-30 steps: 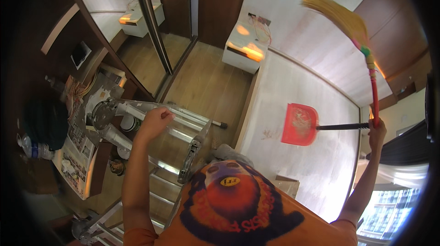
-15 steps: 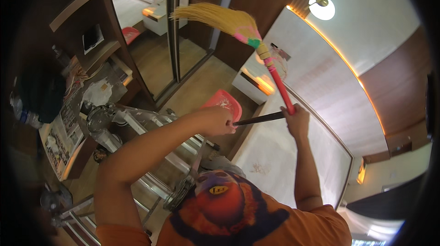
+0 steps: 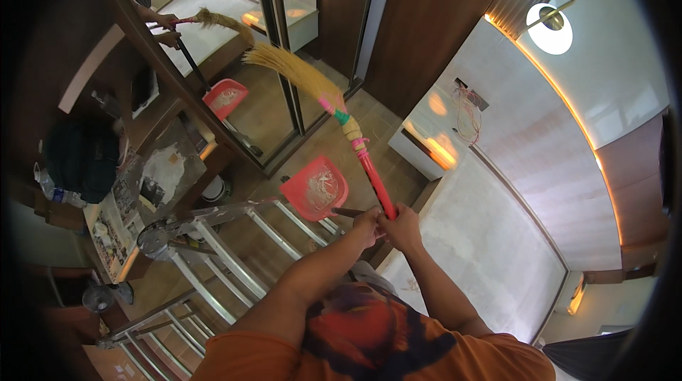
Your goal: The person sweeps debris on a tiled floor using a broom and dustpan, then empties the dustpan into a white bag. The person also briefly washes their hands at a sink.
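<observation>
My left hand (image 3: 367, 225) is closed on the dark handle (image 3: 342, 213) of a pink dustpan (image 3: 304, 183) that holds pale debris. Right beside it, my right hand (image 3: 403, 228) grips the red handle (image 3: 373, 178) of a straw broom (image 3: 288, 72), raised with its bristles angled up and left. The two hands are close together; whether the right also holds the dustpan's handle is hidden. An aluminium ladder (image 3: 245, 267) is below the dustpan, to my left.
At left, a desk (image 3: 121, 239) bears papers, a bottle and a dark bag (image 3: 82, 157). A mirrored door (image 3: 220, 132) reflects broom and dustpan. Ahead is a white cabinet (image 3: 415, 150) with loose wires above. A pale raised platform (image 3: 490, 253) lies at right, with wood flooring (image 3: 366, 122) beside it.
My left hand came from above the ladder to take the dustpan's handle. The right hand moved leftward with the broom, and the dustpan shifted left from over the platform toward the ladder.
</observation>
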`<state>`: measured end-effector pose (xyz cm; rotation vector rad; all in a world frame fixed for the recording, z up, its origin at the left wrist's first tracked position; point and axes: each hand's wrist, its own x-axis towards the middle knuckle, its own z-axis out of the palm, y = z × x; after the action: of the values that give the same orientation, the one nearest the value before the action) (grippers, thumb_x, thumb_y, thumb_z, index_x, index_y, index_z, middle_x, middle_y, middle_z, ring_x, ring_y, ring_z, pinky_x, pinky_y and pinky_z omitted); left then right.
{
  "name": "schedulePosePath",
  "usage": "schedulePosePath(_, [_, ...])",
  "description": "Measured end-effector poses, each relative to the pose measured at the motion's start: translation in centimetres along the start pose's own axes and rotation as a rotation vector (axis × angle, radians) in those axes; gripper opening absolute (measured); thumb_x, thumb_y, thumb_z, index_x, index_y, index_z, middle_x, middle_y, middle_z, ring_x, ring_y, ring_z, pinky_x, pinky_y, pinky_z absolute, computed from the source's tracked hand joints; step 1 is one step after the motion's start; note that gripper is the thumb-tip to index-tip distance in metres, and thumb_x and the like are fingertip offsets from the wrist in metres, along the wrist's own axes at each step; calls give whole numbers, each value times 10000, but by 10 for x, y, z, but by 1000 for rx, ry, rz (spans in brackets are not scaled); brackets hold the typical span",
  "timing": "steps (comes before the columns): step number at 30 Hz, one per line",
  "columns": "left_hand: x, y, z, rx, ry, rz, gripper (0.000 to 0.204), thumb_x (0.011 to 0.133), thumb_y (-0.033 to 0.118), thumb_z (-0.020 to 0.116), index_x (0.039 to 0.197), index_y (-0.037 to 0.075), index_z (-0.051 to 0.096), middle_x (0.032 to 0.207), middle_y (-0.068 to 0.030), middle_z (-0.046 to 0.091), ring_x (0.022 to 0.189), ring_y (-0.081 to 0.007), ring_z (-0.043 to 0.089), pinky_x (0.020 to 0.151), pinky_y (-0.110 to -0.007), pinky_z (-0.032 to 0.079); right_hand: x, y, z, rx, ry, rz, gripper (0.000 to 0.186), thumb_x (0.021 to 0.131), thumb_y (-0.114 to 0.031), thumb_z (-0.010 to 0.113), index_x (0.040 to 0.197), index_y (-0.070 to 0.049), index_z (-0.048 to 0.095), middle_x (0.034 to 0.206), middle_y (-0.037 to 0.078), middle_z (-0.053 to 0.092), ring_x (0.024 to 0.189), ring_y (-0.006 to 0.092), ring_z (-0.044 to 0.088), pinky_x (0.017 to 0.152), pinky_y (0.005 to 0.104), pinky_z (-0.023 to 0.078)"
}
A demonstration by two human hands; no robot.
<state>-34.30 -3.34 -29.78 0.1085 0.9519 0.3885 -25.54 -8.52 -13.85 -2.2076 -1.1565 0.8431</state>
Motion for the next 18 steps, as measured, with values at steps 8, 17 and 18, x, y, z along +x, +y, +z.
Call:
schedulePosePath(8, [38, 14, -35, -12, 310, -7, 207, 825, 158, 690, 970, 69, 573, 817, -67, 596, 717, -203, 639, 566, -354, 570, 13, 31, -9, 436, -260, 307, 298, 943, -157, 694, 1165, 15, 593, 709, 22, 571, 527, 102, 548, 467, 257, 420])
schedulePosePath(17, [57, 16, -73, 174, 292, -141, 258, 802, 182, 709, 1024, 95, 609, 905, -48, 626, 758, -195, 638, 592, -384, 563, 134, 25, -40, 353, -414, 161, 464, 934, -80, 639, 1372, 5, 512, 720, 18, 571, 562, 118, 580, 526, 274, 471])
schedulePosePath(18, [65, 14, -77, 140, 271, -151, 241, 808, 171, 712, 1010, 96, 605, 889, -45, 623, 735, -193, 632, 588, -375, 560, 146, 28, -45, 490, -493, 113, 528, 929, -83, 641, 1425, -7, 478, 731, 17, 567, 559, 119, 576, 526, 274, 472])
